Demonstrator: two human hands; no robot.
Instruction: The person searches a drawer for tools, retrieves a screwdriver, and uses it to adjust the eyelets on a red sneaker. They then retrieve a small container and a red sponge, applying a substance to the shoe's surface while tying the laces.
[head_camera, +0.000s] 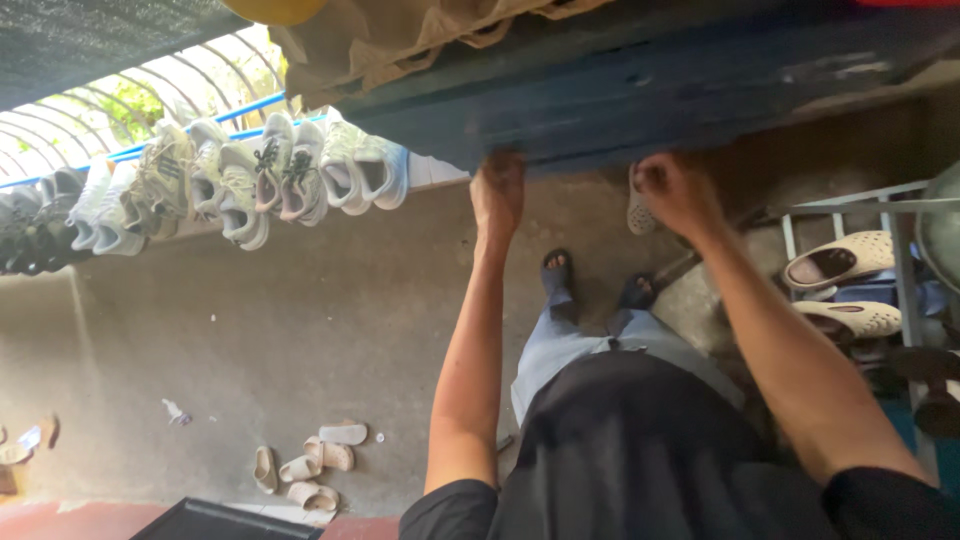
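Both hands reach forward to the lower edge of a dark blue wooden board (640, 90) that spans the upper part of the head view. Left hand (498, 192) presses against that edge with its fingers curled up and over it, the fingertips hidden behind the wood, so how firmly it grips cannot be told. Right hand (672, 190) meets the same edge a little further along, knuckles bent and fingers folded at the board; whether they wrap it or only push on it cannot be told either.

Going from the left: a row of pale sneakers (230, 180) stands side by side along a ledge with a blue rail, under a curved metal grille. Below them, on the grey concrete floor (300, 320), several beige slippers (305, 470) lie scattered. Between the two forearms the person's own feet in dark sandals (557, 270) show on the floor, below grey trousers and a black shirt. Just beside the right hand a light perforated clog (640, 212) lies partly hidden. At the far right a white metal rack (850, 200) holds two cream clogs (840, 260), one above the other.
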